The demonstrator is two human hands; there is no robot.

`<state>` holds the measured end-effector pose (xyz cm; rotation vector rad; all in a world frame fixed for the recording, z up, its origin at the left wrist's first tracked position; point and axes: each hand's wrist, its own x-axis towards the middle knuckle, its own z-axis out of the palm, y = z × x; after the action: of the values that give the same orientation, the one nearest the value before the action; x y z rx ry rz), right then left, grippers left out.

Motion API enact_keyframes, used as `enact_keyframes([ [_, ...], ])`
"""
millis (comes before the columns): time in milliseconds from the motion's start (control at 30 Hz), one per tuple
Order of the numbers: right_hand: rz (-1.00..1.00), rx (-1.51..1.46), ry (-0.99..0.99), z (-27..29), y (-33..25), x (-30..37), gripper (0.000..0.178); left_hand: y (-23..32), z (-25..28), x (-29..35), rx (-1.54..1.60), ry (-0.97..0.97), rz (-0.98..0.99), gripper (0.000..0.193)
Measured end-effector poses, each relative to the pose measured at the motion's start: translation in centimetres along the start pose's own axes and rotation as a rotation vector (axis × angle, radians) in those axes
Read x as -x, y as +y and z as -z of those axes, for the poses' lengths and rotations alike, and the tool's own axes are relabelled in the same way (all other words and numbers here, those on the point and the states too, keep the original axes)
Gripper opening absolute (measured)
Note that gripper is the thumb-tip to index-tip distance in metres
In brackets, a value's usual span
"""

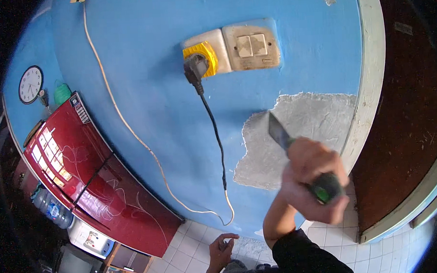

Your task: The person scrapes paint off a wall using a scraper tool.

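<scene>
My right hand (312,176) grips a scraper (279,132), its fingers wrapped round the dark handle, whose green-marked butt faces me. The blade points up and left, its tip at the upper edge of a bare grey patch (319,118) in the blue wall (174,114). Whether the tip presses on the wall, I cannot tell. Ragged, pale paint edges border the patch. Low in the view, my left hand (221,250) hangs away from the wall with loosely curled fingers, one stretched to the right. It appears to hold nothing.
Above the patch are a worn switch plate (252,45) and a black plug (197,69) in a yellow-taped socket. Its cord (214,132) hangs left of the patch. A white door frame (370,83) borders the right. At left stands a red refrigerator (99,174); white tiles (191,253) cover the floor.
</scene>
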<state>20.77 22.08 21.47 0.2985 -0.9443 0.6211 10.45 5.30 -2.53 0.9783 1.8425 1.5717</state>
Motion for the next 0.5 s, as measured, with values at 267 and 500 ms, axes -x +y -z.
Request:
enact_keyframes([
  [267,0.037,-0.061,-0.021,0.4,0.1,0.5,0.049,-2.2,0.5,0.5,-0.137,0.073,-0.088,0.014],
  [500,0.039,-0.008,-0.001,0.0,1.0,0.7,0.050,-2.0,0.3,0.3,-0.055,0.097,-0.176,0.014],
])
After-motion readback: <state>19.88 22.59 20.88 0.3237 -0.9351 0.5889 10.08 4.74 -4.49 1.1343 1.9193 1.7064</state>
